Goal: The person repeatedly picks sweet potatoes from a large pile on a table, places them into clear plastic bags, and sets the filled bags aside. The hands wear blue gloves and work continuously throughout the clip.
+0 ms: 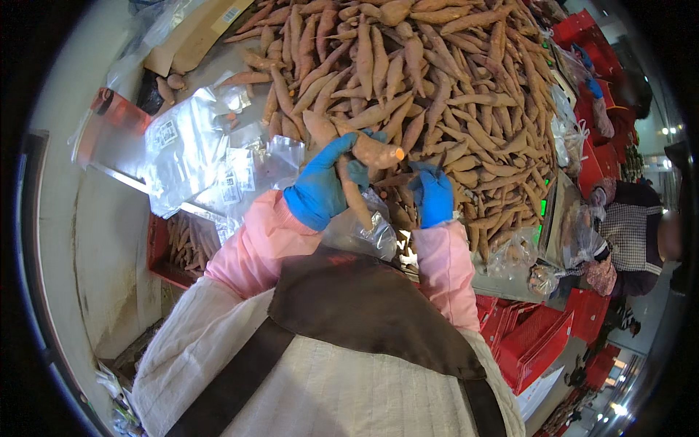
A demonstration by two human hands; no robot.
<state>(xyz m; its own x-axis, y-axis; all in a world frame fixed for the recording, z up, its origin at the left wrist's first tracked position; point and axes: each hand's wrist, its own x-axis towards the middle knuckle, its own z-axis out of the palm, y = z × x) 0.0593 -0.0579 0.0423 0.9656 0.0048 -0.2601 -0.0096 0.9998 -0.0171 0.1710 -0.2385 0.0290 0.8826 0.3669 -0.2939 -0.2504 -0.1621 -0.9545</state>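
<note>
My left hand (322, 185), in a blue glove, grips sweet potatoes. One sweet potato (377, 152) points right and shows a freshly cut orange end. A thinner sweet potato (354, 191) hangs down across the palm, and another (320, 128) sticks up beyond the fingers. To the right, my right hand (431, 194), also gloved in blue, is curled closed around a thin dark tool (441, 160), whose tip shows above the fingers; it looks like a small knife blade. A clear plastic bag (363, 232) is below my left hand, against the apron.
A large heap of sweet potatoes (415, 71) covers the table. Clear labelled bags (185, 147) lie at left, above a red crate (164, 267) of thin sweet potatoes. Red crates (532, 338) stand at lower right. A co-worker (628, 235) is at the right.
</note>
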